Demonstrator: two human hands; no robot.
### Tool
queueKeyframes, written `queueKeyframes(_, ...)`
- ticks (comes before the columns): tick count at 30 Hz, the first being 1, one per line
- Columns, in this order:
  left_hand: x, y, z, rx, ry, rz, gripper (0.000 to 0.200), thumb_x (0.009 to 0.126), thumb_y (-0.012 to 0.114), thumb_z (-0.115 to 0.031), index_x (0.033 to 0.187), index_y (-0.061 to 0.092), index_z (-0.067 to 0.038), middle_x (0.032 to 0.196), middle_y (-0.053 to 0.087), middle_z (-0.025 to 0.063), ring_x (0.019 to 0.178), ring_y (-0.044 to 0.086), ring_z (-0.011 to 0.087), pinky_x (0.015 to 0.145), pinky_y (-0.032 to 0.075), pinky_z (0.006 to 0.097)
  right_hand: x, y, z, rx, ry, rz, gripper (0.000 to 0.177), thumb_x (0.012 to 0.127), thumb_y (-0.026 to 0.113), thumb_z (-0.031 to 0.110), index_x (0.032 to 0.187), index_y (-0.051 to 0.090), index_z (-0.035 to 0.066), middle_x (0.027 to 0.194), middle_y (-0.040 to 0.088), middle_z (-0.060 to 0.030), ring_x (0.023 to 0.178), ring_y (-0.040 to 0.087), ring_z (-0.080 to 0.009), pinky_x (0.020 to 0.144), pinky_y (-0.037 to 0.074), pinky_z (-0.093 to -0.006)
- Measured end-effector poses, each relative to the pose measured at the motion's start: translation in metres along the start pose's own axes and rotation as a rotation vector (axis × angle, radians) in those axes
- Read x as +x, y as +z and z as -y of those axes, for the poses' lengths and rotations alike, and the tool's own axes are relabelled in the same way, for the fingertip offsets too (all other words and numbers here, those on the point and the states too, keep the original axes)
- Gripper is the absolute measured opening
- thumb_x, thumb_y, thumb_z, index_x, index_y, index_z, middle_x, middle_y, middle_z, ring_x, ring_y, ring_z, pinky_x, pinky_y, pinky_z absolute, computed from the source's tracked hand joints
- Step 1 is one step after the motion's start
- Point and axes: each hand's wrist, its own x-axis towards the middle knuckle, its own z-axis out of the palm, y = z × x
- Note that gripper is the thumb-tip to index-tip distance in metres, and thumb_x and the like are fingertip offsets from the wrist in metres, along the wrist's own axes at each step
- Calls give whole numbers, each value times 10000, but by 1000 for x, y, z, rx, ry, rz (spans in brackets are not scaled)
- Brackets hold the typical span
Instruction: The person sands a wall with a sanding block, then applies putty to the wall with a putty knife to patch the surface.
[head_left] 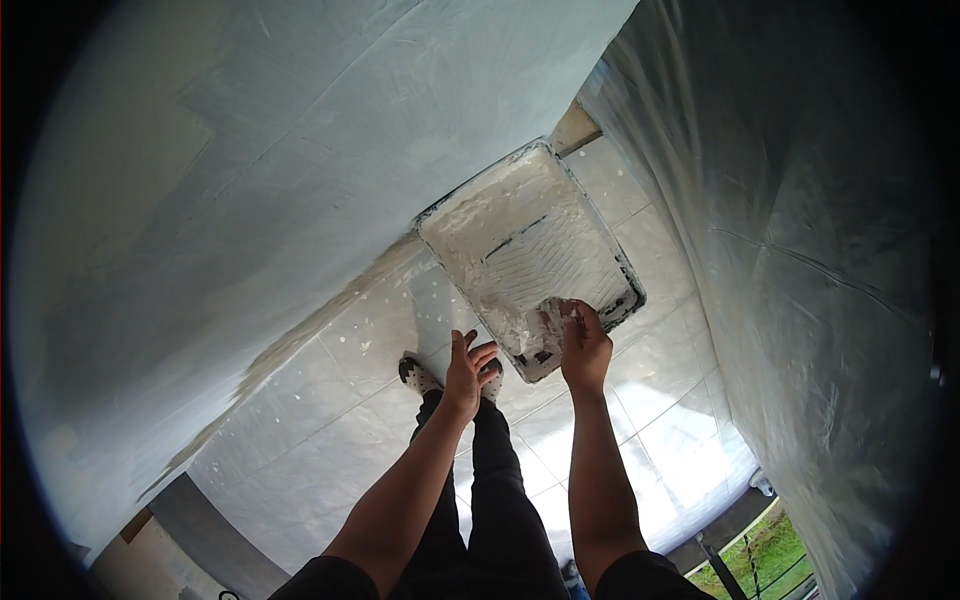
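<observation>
A paint tray (545, 235) coated in whitish paint lies at the centre, its ribbed ramp showing. My right hand (585, 345) is over the tray's near end, fingers closed round a paint-smeared, crumpled translucent piece (545, 325) that looks like plastic. Left of the tray's near corner, my left hand (471, 375) is held in the air with its fingers apart and nothing in them.
A pale painted wall (270, 170) rises on the left. Plastic sheeting (800, 300) hangs on the right. Paint-spotted plastic covers the tiled floor (330, 390). My feet (418, 375) stand just below the tray. Grass and a railing show at lower right.
</observation>
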Motion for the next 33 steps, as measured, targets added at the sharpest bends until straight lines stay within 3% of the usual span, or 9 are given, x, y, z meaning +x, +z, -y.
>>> queueKeyframes(8,0,1,-2,-25,-18,5,1011,911,261,-818,1566,177,-52,1459,440,241,1410,371,326,1112,291,545,-11,2,10,-197,26,227,266,946,579,62,1198,641,5,1010,734,-165,893,728,-249,769,549,-324)
queueKeyframes(11,0,0,0,-27,-16,8,1007,914,258,-815,1567,176,-53,1465,431,240,1409,369,324,1112,293,544,-19,13,-2,-213,-103,142,262,935,593,107,1180,666,53,949,719,-182,815,712,-318,707,556,-393)
queueKeyframes(18,1,-1,1,-24,-10,23,1007,915,255,-815,1568,175,-53,1452,440,229,1403,371,321,1110,297,540,-25,25,5,-210,-127,178,262,933,580,98,1178,668,69,935,712,-176,805,697,-338,702,551,-413)
queueKeyframes(20,0,-1,1,-26,-8,26,1009,914,256,-817,1569,173,-53,1454,439,228,1402,372,321,1110,298,541,-24,22,20,-244,-100,255,240,969,561,103,1181,646,31,1029,720,-184,927,714,-346,765,555,-391)
queueKeyframes(24,2,-3,3,-37,-6,33,1017,908,259,-823,1568,172,-53,1460,437,224,1404,371,317,1106,301,543,-21,22,19,-284,-142,311,248,973,559,111,1194,639,31,1023,715,-198,918,709,-362,757,553,-400)
queueKeyframes(26,2,-3,3,-35,-9,37,1019,908,260,-823,1568,171,-52,1461,437,223,1405,369,317,1106,302,544,-15,15,25,-341,-63,354,250,975,559,110,1199,632,26,1031,712,-206,922,705,-371,764,553,-401)
queueKeyframes(29,1,-3,0,-32,-15,41,1019,908,263,-823,1568,169,-53,1461,441,221,1409,364,317,1106,301,547,-8,10,25,-169,-77,158,256,978,565,135,1209,625,42,1036,703,-226,932,691,-396,786,548,-429)
queueKeyframes(31,1,-4,0,-34,-23,42,1018,908,265,-822,1569,167,-55,1459,443,220,1410,362,317,1107,299,547,-7,11,31,-142,-67,167,268,975,570,123,1225,620,43,1053,703,-227,951,695,-387,796,551,-422)
queueKeyframes(33,3,-4,1,-36,-20,35,1009,911,266,-819,1571,167,-62,1458,445,220,1412,360,318,1109,296,549,-9,16,38,-396,-63,408,286,966,568,81,1243,618,33,1061,710,-214,968,709,-356,794,557,-388)
